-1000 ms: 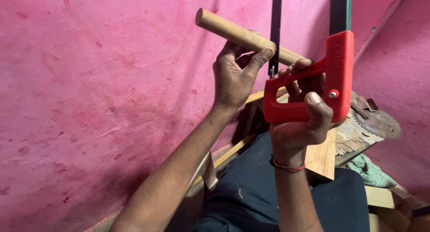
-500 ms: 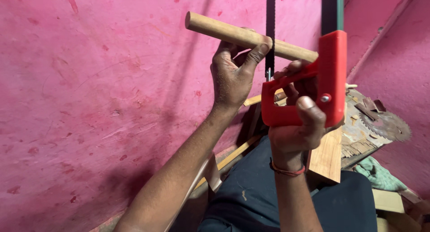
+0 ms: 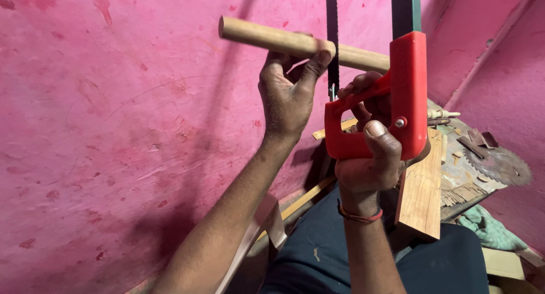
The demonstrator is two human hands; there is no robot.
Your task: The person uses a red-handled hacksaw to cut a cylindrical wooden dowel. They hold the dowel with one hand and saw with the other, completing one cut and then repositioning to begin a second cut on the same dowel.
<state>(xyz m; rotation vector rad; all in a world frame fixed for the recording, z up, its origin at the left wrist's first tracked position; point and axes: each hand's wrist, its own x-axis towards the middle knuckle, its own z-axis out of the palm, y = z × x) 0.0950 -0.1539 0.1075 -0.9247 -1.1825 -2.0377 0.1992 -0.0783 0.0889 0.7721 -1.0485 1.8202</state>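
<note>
A red saw handle (image 3: pixel 397 112) and a pale tan dowel (image 3: pixel 284 41) are seen against the mottled pink wall (image 3: pixel 113 129).

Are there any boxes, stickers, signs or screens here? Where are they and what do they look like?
None that I can see: no package, label, sign or screen shows.
What is there: a wooden dowel in the left hand, a red-handled saw in the right hand, a round saw blade lying at the right, and a pink wall behind.
</note>
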